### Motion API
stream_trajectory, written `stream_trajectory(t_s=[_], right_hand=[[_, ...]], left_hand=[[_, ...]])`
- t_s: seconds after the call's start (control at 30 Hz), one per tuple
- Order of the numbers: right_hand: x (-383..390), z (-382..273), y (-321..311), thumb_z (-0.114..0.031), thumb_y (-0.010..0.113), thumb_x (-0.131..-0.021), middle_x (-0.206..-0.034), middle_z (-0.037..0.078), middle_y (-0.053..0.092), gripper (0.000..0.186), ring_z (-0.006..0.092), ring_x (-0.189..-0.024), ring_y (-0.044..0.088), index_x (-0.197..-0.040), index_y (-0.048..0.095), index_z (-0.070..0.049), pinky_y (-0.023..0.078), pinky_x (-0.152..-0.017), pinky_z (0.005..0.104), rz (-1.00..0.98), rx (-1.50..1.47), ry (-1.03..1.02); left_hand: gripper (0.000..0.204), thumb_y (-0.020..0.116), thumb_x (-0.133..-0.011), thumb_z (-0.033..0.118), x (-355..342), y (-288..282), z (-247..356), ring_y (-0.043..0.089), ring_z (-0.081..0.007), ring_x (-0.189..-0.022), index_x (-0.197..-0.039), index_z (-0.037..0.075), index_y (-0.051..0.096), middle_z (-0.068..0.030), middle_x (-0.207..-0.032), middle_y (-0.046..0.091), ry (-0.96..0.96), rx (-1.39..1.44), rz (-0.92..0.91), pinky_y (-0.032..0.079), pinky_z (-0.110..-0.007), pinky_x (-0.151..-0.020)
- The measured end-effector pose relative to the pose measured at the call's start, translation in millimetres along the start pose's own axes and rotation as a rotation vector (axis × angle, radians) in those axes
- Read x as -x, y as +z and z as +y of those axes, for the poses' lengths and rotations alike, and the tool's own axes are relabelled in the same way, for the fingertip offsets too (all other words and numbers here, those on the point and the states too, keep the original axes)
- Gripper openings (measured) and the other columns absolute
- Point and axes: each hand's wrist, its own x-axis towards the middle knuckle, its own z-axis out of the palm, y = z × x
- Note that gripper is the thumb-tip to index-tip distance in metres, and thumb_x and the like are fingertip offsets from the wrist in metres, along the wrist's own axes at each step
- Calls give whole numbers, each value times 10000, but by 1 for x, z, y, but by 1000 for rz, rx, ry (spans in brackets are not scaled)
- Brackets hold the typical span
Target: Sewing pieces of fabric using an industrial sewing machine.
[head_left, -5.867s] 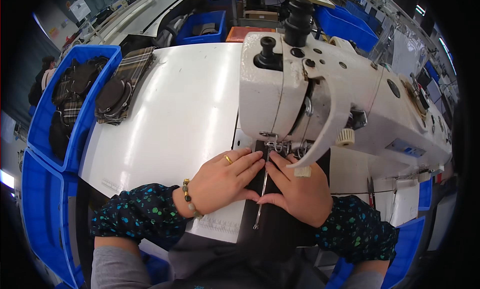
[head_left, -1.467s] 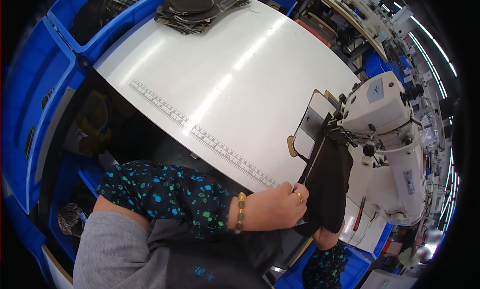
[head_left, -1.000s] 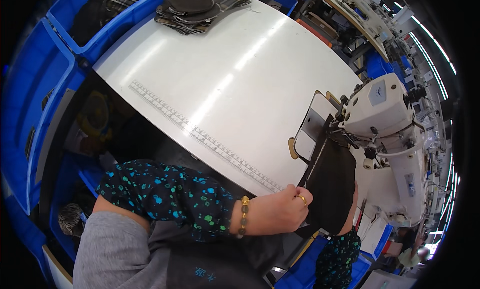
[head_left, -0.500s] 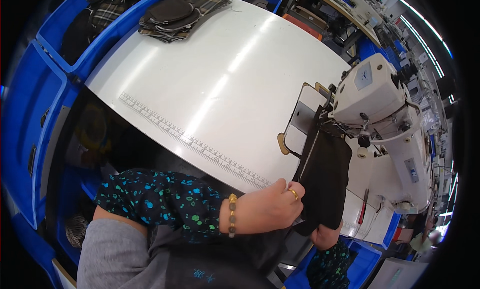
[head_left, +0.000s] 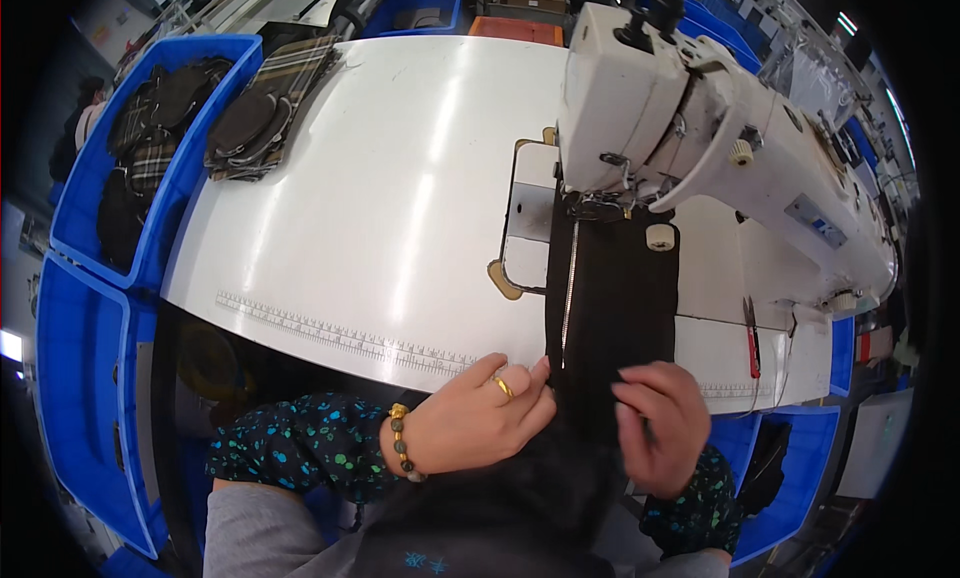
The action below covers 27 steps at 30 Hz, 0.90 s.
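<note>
A black fabric piece [head_left: 625, 318] with a zipper [head_left: 571, 288] along its left side lies on the white sewing table, its far end under the head of a sewing machine [head_left: 625, 108]. My left hand [head_left: 480, 413], with a ring and a beaded bracelet, is closed in a pinch at the fabric's near left edge. Over the near right part of the fabric is my right hand [head_left: 662, 423], its fingers bent and apart, slightly blurred, with nothing visible in them. The fabric's near end falls toward my dark apron, where its border is hard to make out.
A printed ruler [head_left: 340, 333] runs along the front edge of the table [head_left: 400, 178]. Red-handled snips [head_left: 752, 343] lie right of the fabric. Folded plaid and dark pieces [head_left: 262, 118] sit at the far left, beside a blue bin [head_left: 190, 218] with similar pieces. Another blue bin [head_left: 800, 508] stands lower right.
My right hand has come up from beneath the fabric's near right edge and is now above it, fingers apart. My left hand still pinches the left edge. The whole view has turned.
</note>
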Motion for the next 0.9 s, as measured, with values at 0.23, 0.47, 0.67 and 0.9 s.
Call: stream_trajectory(t_s=[0.23,0.47,0.67,0.9], right_hand=[[-2,-8,39,-211,710,-894,-1399,149,613,435,310,-1277,597,-1317,670,-116,439,-1070,525,-183,261,-52],[10,-12,44,-285,694,-920,-1422,184,601,457,323,-1301,586,-1320,652,-68,419,-1106,503,-180,275,-34],[8,-7,38,-289,680,-933,-1399,194,613,437,330,-1278,602,-1299,659,-50,407,-1130,512,-201,297,-78],[-6,3,27,-296,685,-926,-1297,195,668,366,325,-1186,649,-1185,695,-37,422,-1122,545,-186,286,-156]], left_hand=[[283,685,-788,137,2,0,-7,578,-215,-959,-1059,56,677,-85,-1168,713,-69,118,13,526,-362,-905],[349,764,-750,49,-19,-1,-31,618,-274,-923,-1088,48,676,-78,-1151,708,-308,314,104,526,-372,-836],[566,802,-813,242,-44,10,-33,590,-306,-1222,-1309,32,629,-111,-1377,616,-348,181,-7,491,-387,-1030],[708,769,-762,484,-49,2,-40,554,-267,-1295,-1336,90,639,-40,-1421,598,-277,65,-140,424,-488,-1110]])
